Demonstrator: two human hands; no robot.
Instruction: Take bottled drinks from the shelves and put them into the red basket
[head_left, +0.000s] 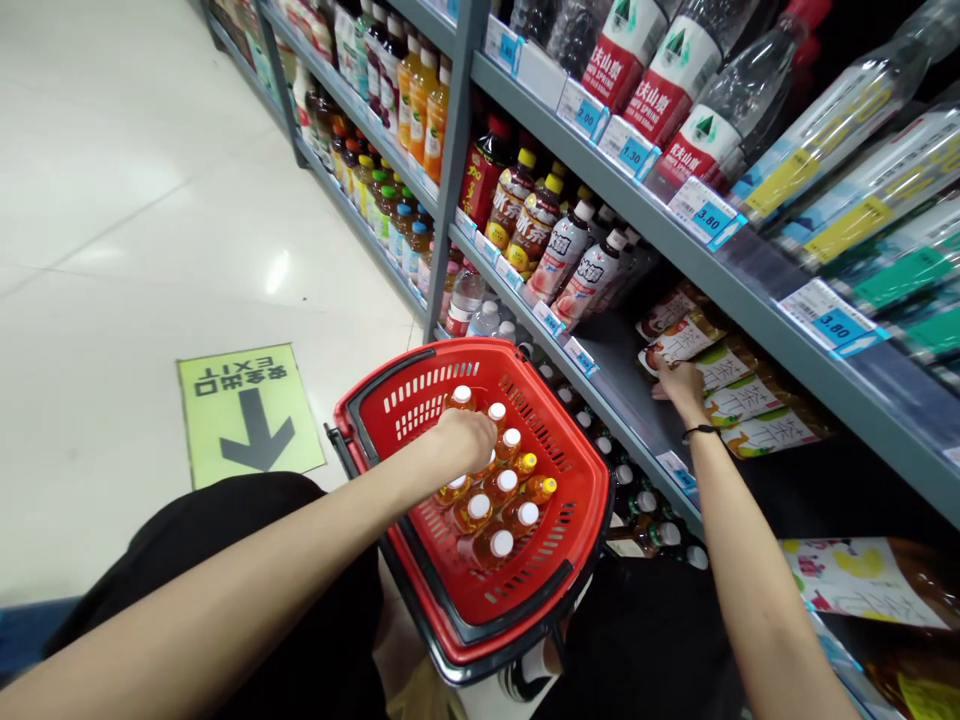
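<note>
At the left, the yellow-green EXIT floor sign (202, 420) lies on the tiles. Your left forearm (300, 570) extends from the lower left corner, slanting upward to the right. Your left hand (469, 440) is inside the red shopping basket (598, 475), back uppermost, fingers curled downward among the white-capped bottles (478, 508); whether it grips one cannot be determined, because the hand covers its own fingertips. Two yellow-capped bottles (541, 488) lean at the right of this group. Right of the basket, your right forearm (739, 550) rises from the lower edge, inclined to the left, with a black wristband (701, 430) at the wrist. Your right hand (679, 388) is inside the shelf bay, fingers extended to the near ends of the white-labelled tea bottles (739, 400), which lie on their sides; its grip cannot be determined.
</note>
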